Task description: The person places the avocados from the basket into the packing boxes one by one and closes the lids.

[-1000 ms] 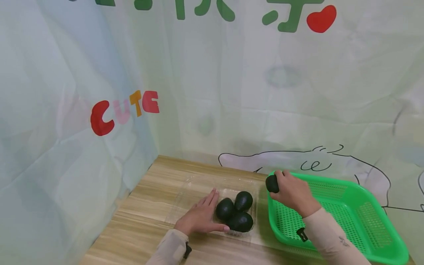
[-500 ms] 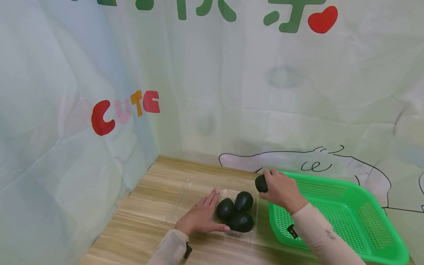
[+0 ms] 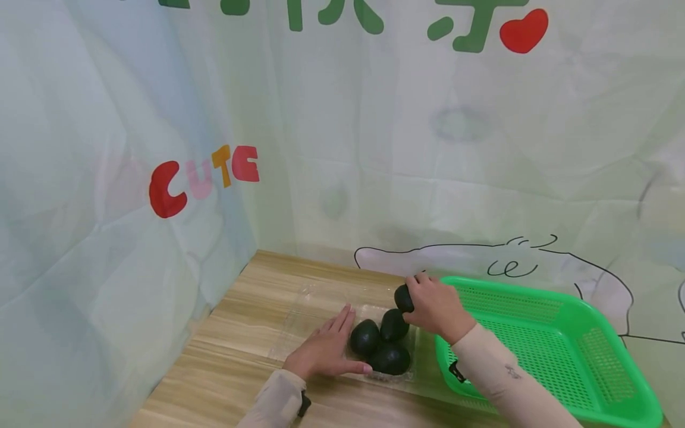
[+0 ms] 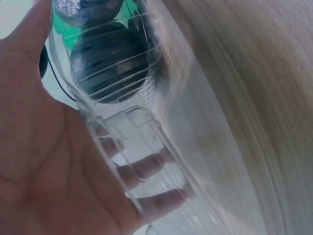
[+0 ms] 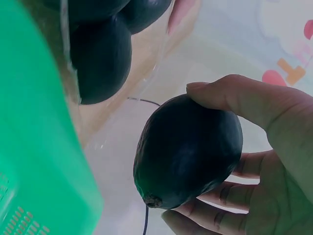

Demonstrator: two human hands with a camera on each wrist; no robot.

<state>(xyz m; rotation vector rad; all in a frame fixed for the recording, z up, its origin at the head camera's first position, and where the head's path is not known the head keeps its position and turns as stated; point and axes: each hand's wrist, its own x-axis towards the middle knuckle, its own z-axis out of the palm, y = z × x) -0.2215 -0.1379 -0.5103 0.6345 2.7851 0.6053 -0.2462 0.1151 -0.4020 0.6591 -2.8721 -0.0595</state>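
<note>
A dark avocado (image 3: 404,298) is gripped between the thumb and fingers of my right hand (image 3: 436,306), over the back right corner of a clear plastic clamshell box (image 3: 398,377). The right wrist view shows that avocado (image 5: 188,152) whole, its stem end pointing down. Three other avocados (image 3: 395,358) sit together in the box's right half. My left hand (image 3: 321,351) rests on the box around its middle, fingers straight and thumb stretched along the near side. Through the clear plastic (image 4: 142,115) in the left wrist view, some of its fingers show.
To the right stands a green perforated basket (image 3: 602,315), its left rim close to the box. The box's clear lid (image 3: 305,318) lies folded open leftward on the wooden table (image 3: 214,356). A printed cloth (image 3: 342,148) hangs behind and at the left.
My right hand has carried the avocado leftward from above the basket's left rim to over the box's back right corner. The left hand stays where it was.
</note>
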